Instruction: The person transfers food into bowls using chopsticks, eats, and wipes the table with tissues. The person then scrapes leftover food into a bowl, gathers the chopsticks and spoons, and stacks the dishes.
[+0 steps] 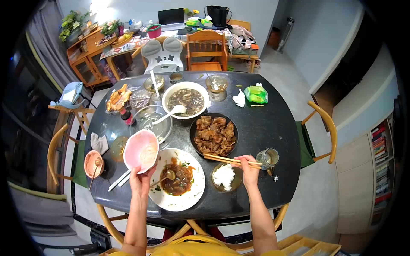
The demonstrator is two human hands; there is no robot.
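My left hand grips a pink bowl, tilted with its inside facing up and white residue on its wall. Wooden chopsticks are in my right hand, their tips at the near rim of a black dish of braised brown meat. Just left of that hand, white rice sits in a glass bowl. Between my arms stands a large white plate with brown sauce, greens and a spoon.
A white bowl of soup with a ladle stands farther back. White chopsticks and a pink bowl with a spoon lie left. At right are a glass and a green tissue pack. Chairs surround the dark table.
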